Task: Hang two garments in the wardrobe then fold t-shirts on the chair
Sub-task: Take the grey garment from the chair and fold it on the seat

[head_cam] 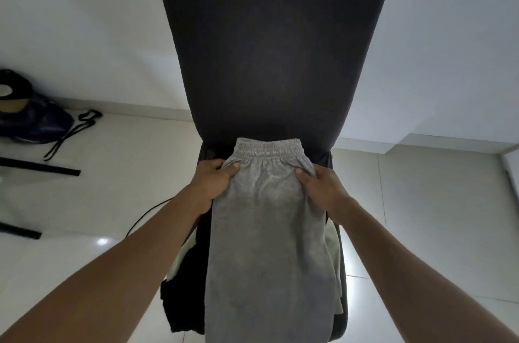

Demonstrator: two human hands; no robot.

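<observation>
Grey jersey fills the lower centre of the frame: a grey garment (269, 230) with an elastic waistband lies lengthwise on the chair (264, 62) seat, waistband toward the backrest, its lower end cut off by the bottom edge. Both forearms reach in from the lower corners. The left hand (212, 182) grips the garment's left edge just below the waistband, thumb on top and fingers curled under the cloth; the right hand (317, 188) pinches the right edge at the same height, thumb over the fabric. Under the grey piece, at lower left, a black garment (182, 286) and a pale cloth (179, 258) peek out; more pale cloth shows at its right edge. I judge this to be the folding stage on the chair, with the garment held straight or about to be lifted; the next move likely calls for an even pull from both hands so the sides stay aligned and the pile beneath is not dragged. Beyond, the dark backrest rises to the top of the frame. At far left, on the tile floor (112, 174), sit a dark bag (31, 121) and black bars (39, 167), partly cut off. Whether the grey piece is shorts or trousers is unclear, and the wardrobe is out of view.
</observation>
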